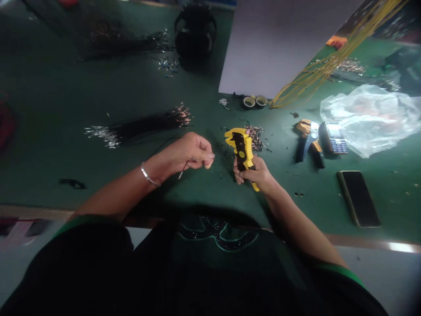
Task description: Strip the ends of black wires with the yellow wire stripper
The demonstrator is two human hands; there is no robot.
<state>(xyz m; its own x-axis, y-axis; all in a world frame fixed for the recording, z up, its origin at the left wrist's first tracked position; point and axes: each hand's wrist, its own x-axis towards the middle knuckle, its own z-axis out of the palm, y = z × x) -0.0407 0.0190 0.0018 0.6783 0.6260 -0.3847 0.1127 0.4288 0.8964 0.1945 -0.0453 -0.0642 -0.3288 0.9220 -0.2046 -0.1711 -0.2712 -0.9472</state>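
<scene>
My left hand (195, 151) is closed in a pinch on a thin black wire (183, 169), whose pale metal-tipped end hangs below the fingers. To its right, my right hand (253, 171) is wrapped around the handle of a yellow and black wire stripper (242, 149). The tool's jaws point up and left, apart from the left hand. Just behind the stripper lies a pile of small dark and coppery pieces (258, 137). Beyond my left hand rests a bundle of black wires (144, 125), with silvery terminals at one end and bare copper at the other.
On the right are an orange and black crimping tool (309, 141), a keypad phone (334, 137), a smartphone (359, 198) and a clear plastic bag (371, 116). Yellow wires (315, 72) lean beside a pale board (279, 44). Two tape rolls (255, 102) sit below it.
</scene>
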